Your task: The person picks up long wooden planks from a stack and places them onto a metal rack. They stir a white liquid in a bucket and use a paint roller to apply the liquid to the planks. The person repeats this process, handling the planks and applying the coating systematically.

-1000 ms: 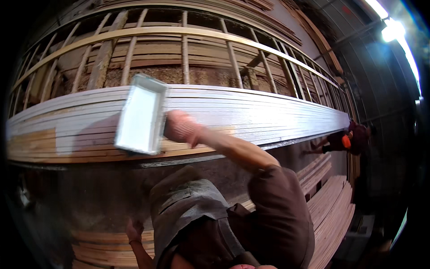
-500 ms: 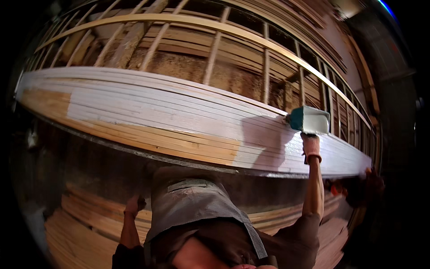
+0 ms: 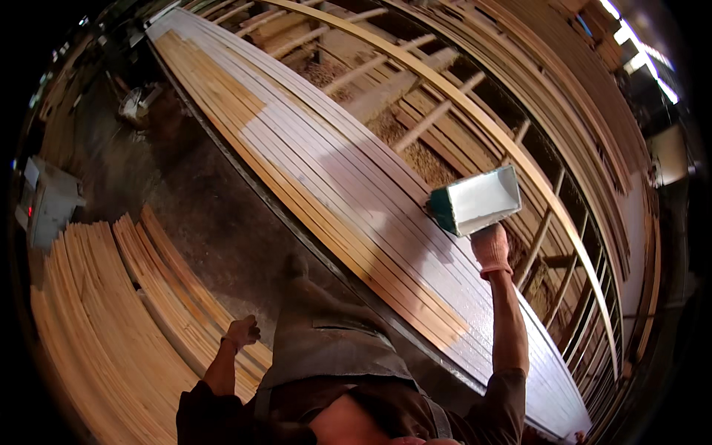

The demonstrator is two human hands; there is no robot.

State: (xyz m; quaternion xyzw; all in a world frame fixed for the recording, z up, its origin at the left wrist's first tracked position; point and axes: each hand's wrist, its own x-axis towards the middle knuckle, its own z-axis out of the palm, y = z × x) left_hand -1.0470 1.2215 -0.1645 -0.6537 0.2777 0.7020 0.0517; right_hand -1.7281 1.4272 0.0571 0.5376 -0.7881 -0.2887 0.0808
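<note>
The biggest thing I see is the board row (image 3: 326, 174), many long narrow boards side by side, running from upper L to lower R. Approx. the far side and the R end are coated white, w/ a wet shine at the R end; the near side and a patch toward the L end show bare wood. Beyond the board row, long timber piles (image 3: 571, 81) lie one behind another. On the near side of the board row, to its L and well apart, is a stack of bare boards (image 3: 96, 297), w/ the dark floor (image 3: 200, 200) in btwn. Just beyond the board row a long wooden rail (image 3: 415, 67) runs, w/ thin crosspieces below. My grey apron (image 3: 334, 352) is near the board row, on its near side. A pale machine (image 3: 53, 204) w/ a small red light stands well L of the board row.

Smaller is the box tool (image 3: 486, 200), a rect. open tray, white inside, dark green outside. It is above the far edge of the board row, R of its middle; a shadow falls on the boards. My R hand (image 3: 491, 248), in a pinkish glove w/ ribbed cuff, is clamped on its grip, which is mostly hidden. My L hand (image 3: 241, 334) hangs on the near side of the board row, apart from it, fingers bent; how tightly, I cannot tell.
</note>
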